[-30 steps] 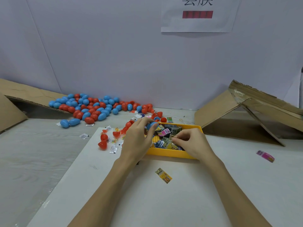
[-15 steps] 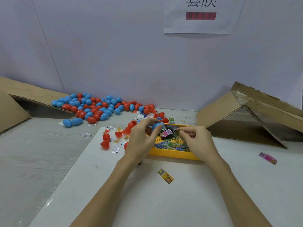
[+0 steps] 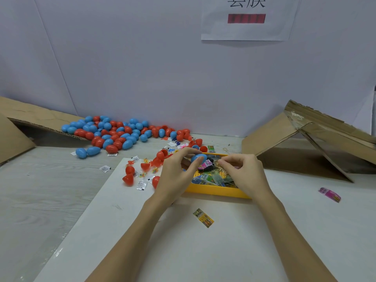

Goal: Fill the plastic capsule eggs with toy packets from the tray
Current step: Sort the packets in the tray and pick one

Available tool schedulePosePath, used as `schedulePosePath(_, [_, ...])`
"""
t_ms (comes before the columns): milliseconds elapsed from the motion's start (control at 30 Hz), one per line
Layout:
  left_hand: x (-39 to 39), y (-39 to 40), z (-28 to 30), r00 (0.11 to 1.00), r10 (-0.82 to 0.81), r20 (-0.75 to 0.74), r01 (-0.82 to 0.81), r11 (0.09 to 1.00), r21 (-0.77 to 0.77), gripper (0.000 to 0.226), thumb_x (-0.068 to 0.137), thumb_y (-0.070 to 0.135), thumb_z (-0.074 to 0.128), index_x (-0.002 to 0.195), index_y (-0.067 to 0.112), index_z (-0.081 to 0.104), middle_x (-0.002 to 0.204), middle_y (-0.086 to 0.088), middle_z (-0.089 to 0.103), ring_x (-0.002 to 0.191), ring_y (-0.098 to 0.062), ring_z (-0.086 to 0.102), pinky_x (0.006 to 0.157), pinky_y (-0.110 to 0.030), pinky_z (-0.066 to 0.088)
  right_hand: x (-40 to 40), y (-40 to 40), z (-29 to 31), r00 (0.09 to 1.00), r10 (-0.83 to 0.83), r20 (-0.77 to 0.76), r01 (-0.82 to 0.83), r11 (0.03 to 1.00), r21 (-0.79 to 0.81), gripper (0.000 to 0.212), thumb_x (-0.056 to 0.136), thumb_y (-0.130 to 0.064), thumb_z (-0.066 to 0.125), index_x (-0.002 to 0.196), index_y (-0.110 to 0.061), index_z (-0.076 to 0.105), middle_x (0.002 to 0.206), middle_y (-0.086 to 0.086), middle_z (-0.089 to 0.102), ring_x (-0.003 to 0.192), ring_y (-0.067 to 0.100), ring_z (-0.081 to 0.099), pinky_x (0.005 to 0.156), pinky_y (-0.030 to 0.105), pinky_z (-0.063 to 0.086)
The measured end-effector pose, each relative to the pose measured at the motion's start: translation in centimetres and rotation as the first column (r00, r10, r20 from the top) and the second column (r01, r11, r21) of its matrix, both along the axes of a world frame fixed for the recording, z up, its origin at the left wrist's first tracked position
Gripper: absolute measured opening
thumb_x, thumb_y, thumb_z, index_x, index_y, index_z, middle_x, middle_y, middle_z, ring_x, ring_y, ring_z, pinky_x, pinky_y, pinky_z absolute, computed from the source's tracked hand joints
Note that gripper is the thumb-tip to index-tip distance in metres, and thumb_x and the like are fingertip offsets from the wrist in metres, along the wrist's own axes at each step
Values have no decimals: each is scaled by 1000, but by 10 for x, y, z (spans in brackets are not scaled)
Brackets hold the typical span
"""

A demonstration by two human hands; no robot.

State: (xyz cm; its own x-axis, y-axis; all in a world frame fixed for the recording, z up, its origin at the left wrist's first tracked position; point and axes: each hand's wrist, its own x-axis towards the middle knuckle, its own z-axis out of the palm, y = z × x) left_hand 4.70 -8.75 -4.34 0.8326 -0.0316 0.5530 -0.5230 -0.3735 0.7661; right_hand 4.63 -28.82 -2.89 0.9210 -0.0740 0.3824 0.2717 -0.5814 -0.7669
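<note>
Over the shallow yellow plastic tray (image 3: 215, 192) of printed toy packets (image 3: 213, 178), our left hand (image 3: 175, 176) holds a blue plastic capsule egg half (image 3: 198, 157) in a fingertip grip, while our right hand (image 3: 244, 174) pinches a small packet just beside it. Behind, on the pale desk (image 3: 50, 190), lies a heap of red and blue capsule eggs (image 3: 118, 135).

paper sign (image 3: 249, 19) on wall | characters cut off at top edge, unreadable | red bar beneath
</note>
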Motion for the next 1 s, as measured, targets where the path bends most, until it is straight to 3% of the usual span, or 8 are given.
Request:
schedulePosePath(100, [1,1,-1,1000,-3,-21,2,1000,-13,18,95,32,70,111,26,70,98,14,71,86,-6,68,74,-21,57,1,0,1,1000,-13,-13,13,1000,8,7,93,-25,77,95,-20,81,90,-8,75,90,3,67,77,21,51])
schedulePosePath(200, [1,1,1,997,-40,-63,36,998,-54,20,92,29,74,112,25,71,102,13,73,88,-7,70,77,-21,58,1,-1,2,997,50,-58,-43,992,120,6,92,-19,77,97,-18,81,90,-5,78,89,7,72,80,22,55])
schedulePosePath(367, [0,0,5,980,-160,-118,148,984,-103,31,90,21,78,121,20,74,110,9,74,92,-8,73,78,-18,57,-3,2,5,985,161,-64,-134,943,306,5,93,-24,75,92,-26,80,83,-4,78,80,5,72,69,13,54])
schedulePosePath(500, [-1,-2,4,973,-193,-125,185,980,-70,34,91,17,76,125,22,72,109,18,72,93,-3,71,78,-14,55,-4,7,5,986,159,-56,-134,942,308,15,97,-33,70,90,-25,80,77,2,77,76,14,72,67,15,55])
schedulePosePath(600, [0,-1,3,976,-176,-131,167,983,-76,34,92,20,76,126,23,72,106,19,73,92,-4,71,78,-14,54,-4,8,4,990,120,-76,-89,940,330,26,98,-38,67,91,-18,82,76,0,78,75,13,74,70,25,58])
schedulePosePath(800, [0,-1,2,980,-151,-129,146,988,-48,33,92,20,75,125,26,71,106,18,72,90,-3,71,77,-13,55,-5,11,2,989,93,-114,-44,926,375,24,96,-44,67,85,-28,80,75,-5,78,77,9,75,77,28,58])
schedulePosePath(1000, [0,-1,3,978,-156,-136,154,988,-22,41,92,19,75,132,22,67,113,8,72,93,-4,71,82,-19,58,-7,18,2,986,128,-103,-75,909,409,20,96,-40,69,90,-26,81,77,-8,79,75,5,76,60,10,51])
